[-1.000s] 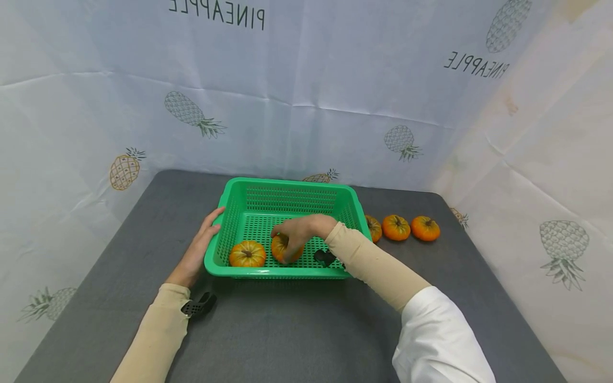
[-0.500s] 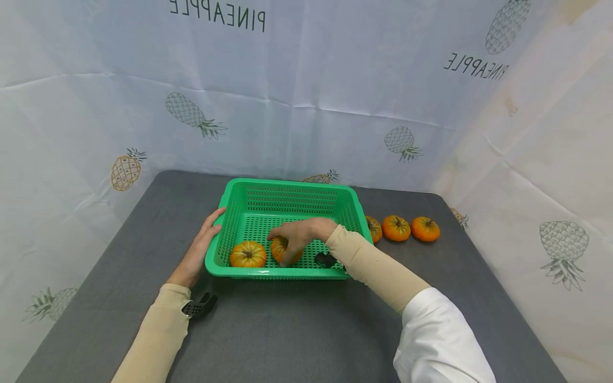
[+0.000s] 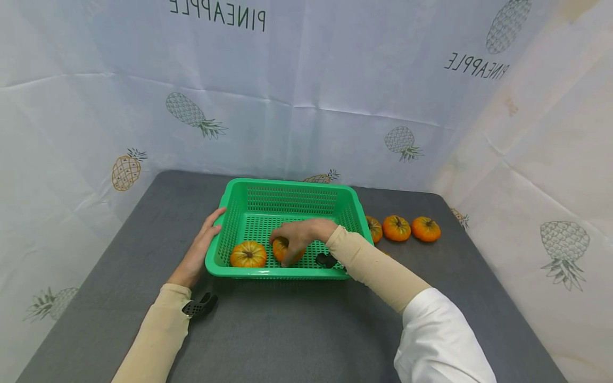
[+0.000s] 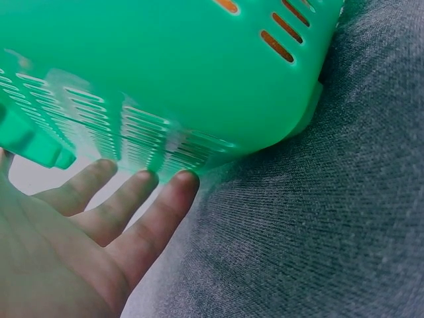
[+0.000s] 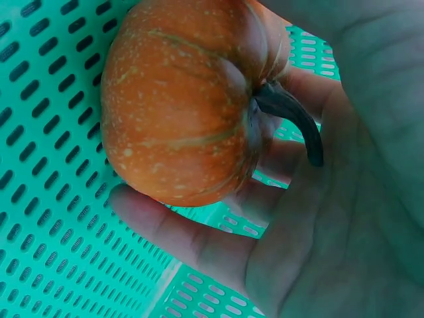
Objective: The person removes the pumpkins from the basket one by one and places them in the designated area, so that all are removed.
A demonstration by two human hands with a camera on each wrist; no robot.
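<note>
Inside the green plastic basket (image 3: pixel 287 273), my right hand (image 3: pixel 300 234) grips a small orange pumpkin (image 5: pixel 179 112), its fingers and thumb around the sides. The dark curved stem (image 5: pixel 291 116) points toward the palm in the right wrist view. A second pumpkin (image 3: pixel 248 255) sits in the basket's front left corner. My left hand (image 3: pixel 193 255) is at the basket's left side; in the left wrist view its fingers (image 4: pixel 156 222) are nearly straight, tips right at the slotted outer wall (image 4: pixel 152 136).
Outside the basket's right side, several more pumpkins (image 3: pixel 396 228) stand in a row on the dark grey table (image 3: pixel 287 330). A bit of orange (image 3: pixel 386 254) peeks out behind the right forearm. A pineapple-printed white cloth (image 3: pixel 287 80) hangs behind the table.
The right hand and its pumpkin have shifted very slightly within the basket. A bit of orange now shows behind the right forearm. The left hand keeps its place at the basket.
</note>
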